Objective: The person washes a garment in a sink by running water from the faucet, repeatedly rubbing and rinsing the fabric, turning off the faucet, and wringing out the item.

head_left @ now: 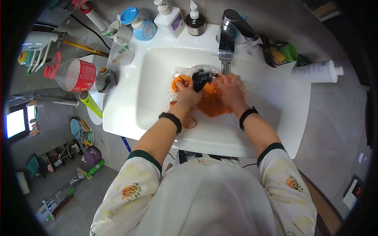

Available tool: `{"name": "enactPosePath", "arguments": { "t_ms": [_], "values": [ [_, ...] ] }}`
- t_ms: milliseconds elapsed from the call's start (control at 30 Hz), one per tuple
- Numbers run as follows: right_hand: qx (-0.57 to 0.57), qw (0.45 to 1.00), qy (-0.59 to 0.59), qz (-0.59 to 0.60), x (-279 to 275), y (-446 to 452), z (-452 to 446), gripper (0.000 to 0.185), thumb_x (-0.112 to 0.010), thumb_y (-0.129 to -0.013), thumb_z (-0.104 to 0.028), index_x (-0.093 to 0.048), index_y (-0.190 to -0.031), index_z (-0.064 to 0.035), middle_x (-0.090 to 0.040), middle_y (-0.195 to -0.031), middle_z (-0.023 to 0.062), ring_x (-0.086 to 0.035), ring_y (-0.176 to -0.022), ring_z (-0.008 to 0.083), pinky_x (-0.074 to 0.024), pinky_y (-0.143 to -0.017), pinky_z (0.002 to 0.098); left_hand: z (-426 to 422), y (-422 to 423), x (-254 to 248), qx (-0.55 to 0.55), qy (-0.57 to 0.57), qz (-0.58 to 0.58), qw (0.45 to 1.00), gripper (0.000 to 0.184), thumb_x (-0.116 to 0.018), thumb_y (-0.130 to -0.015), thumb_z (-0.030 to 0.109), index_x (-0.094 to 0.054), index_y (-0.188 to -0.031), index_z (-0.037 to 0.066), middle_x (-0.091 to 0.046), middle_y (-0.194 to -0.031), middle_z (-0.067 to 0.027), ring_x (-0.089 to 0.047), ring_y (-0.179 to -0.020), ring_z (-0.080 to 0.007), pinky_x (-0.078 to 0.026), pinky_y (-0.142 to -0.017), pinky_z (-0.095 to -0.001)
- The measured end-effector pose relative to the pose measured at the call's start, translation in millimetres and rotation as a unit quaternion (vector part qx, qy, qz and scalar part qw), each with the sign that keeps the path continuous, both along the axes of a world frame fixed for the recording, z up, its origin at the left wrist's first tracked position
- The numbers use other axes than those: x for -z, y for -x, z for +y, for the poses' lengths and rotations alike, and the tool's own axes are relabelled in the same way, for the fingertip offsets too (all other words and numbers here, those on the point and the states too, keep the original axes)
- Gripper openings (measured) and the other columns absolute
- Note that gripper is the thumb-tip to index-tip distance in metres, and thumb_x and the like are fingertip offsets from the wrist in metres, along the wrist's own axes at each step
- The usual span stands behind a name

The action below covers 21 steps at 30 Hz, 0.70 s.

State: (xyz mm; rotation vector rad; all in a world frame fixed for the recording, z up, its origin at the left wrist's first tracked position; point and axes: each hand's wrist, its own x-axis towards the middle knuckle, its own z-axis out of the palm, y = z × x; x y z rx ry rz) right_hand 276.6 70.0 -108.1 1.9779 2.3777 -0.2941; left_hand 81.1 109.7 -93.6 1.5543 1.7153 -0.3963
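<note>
A wet orange cloth (212,104) with a black part (202,78) lies bunched in the white sink (157,67). My left hand (189,94) is closed on a crumpled orange bunch at the cloth's left side. Just below the faucet (227,39), my right hand (231,92) grips the right side of the cloth, its fingertips partly hidden by water and fabric. Splashing water surrounds the far edge of the cloth. A thin orange loop (191,124) trails toward the sink's near side.
Along the back rim stand a blue bottle (145,29), a white pump bottle (170,21) and a brown pump bottle (195,23). A white bottle (315,72) lies at the right. On the left are a large plastic bottle (80,74) and a green tube (90,104).
</note>
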Motion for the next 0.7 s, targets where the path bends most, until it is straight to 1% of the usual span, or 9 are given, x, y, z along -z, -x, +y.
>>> {"name": "enactPosePath", "arguments": {
  "t_ms": [67, 100, 133, 200, 300, 367, 467, 667, 700],
  "values": [
    [0.115, 0.99, 0.0, 0.084, -15, 26, 5, 0.057, -0.068, -0.073, -0.011, -0.057, -0.127, -0.0256, -0.044, -0.125, 0.01, -0.047, -0.111, 0.0395, -0.0444, -0.091, 0.048, 10, -9, 12, -0.104, -0.042, -0.013, 0.994, 0.079, -0.052, -0.083, 0.066, -0.035, -0.145, 0.02, -0.019, -0.146, -0.0279, -0.051, -0.116, -0.0375, -0.041, -0.098, -0.0424],
    [0.128, 0.969, -0.057, 0.205, -4, 36, 5, 0.056, -0.068, -0.071, -0.01, -0.059, -0.124, -0.0269, -0.045, -0.125, 0.0103, -0.046, -0.112, 0.0398, -0.0431, -0.093, 0.0474, 18, -10, 13, -0.292, 0.003, -0.168, 0.941, 0.077, -0.051, -0.083, 0.068, -0.041, -0.14, 0.018, -0.031, -0.141, -0.0239, -0.053, -0.114, -0.0355, -0.041, -0.098, -0.0435],
    [0.14, 0.93, -0.109, 0.321, -10, 49, 2, 0.056, -0.069, -0.07, -0.008, -0.061, -0.121, -0.0282, -0.046, -0.125, 0.0106, -0.046, -0.112, 0.0401, -0.0418, -0.095, 0.0467, 19, -8, 6, -0.364, 0.047, -0.332, 0.869, 0.075, -0.051, -0.083, 0.069, -0.045, -0.134, 0.014, -0.041, -0.133, -0.0203, -0.055, -0.11, -0.0338, -0.044, -0.097, -0.0435],
    [0.092, 0.926, -0.117, 0.348, -43, 79, -24, 0.056, -0.068, -0.067, -0.005, -0.063, -0.119, -0.024, -0.048, -0.121, 0.0099, -0.045, -0.111, 0.0394, -0.0401, -0.096, 0.0459, 23, -3, -7, -0.517, 0.196, -0.58, 0.598, 0.075, -0.051, -0.083, 0.07, -0.053, -0.123, 0.007, -0.06, -0.117, -0.0132, -0.06, -0.102, -0.0305, -0.048, -0.093, -0.0436],
    [0.003, 0.926, -0.228, 0.302, -83, 98, -53, 0.05, -0.062, -0.068, -0.01, -0.064, -0.117, -0.0189, -0.048, -0.121, 0.0114, -0.045, -0.107, 0.0358, -0.0395, -0.094, 0.0449, 14, 21, -17, -0.375, 0.341, -0.702, 0.5, 0.068, -0.05, -0.088, 0.062, -0.053, -0.123, 0.004, -0.06, -0.118, -0.0136, -0.059, -0.103, -0.0308, -0.047, -0.094, -0.0439],
    [-0.027, 0.913, -0.259, 0.314, -99, 101, -67, 0.044, -0.067, -0.069, -0.017, -0.064, -0.113, -0.0178, -0.05, -0.117, 0.0089, -0.045, -0.102, 0.0332, -0.0413, -0.09, 0.0429, -3, 12, -35, -0.371, 0.372, -0.771, 0.359, 0.055, -0.044, -0.094, 0.05, -0.053, -0.123, 0.004, -0.059, -0.121, -0.0145, -0.057, -0.109, -0.031, -0.044, -0.098, -0.0445],
    [-0.023, 0.896, -0.298, 0.329, -107, 105, -69, 0.04, -0.069, -0.07, -0.021, -0.064, -0.11, -0.0156, -0.051, -0.113, 0.0069, -0.047, -0.097, 0.0314, -0.0449, -0.083, 0.04, -29, 3, -51, -0.471, 0.276, -0.695, 0.469, 0.045, -0.037, -0.098, 0.039, -0.054, -0.123, 0.005, -0.058, -0.122, -0.0136, -0.057, -0.109, -0.0297, -0.045, -0.097, -0.0424],
    [0.023, 0.89, -0.229, 0.393, -98, 86, -35, 0.013, -0.059, -0.083, -0.018, -0.062, -0.09, -0.0081, -0.06, -0.084, 0.0115, -0.058, -0.074, 0.0361, -0.0483, -0.068, 0.0408, -43, 3, -34, -0.413, 0.208, -0.713, 0.527, 0.037, -0.037, -0.098, 0.028, -0.054, -0.12, 0.004, -0.059, -0.119, -0.0134, -0.057, -0.107, -0.0283, -0.046, -0.095, -0.0422],
    [0.056, 0.878, -0.184, 0.438, -88, 83, -31, 0.015, -0.056, -0.086, -0.022, -0.062, -0.088, -0.0082, -0.061, -0.083, 0.013, -0.058, -0.075, 0.0377, -0.0479, -0.068, 0.0442, -45, -3, -52, -0.478, 0.153, -0.627, 0.596, 0.033, -0.04, -0.096, 0.024, -0.054, -0.119, 0.004, -0.059, -0.118, -0.0136, -0.058, -0.105, -0.0274, -0.049, -0.091, -0.041]
  ]
}}
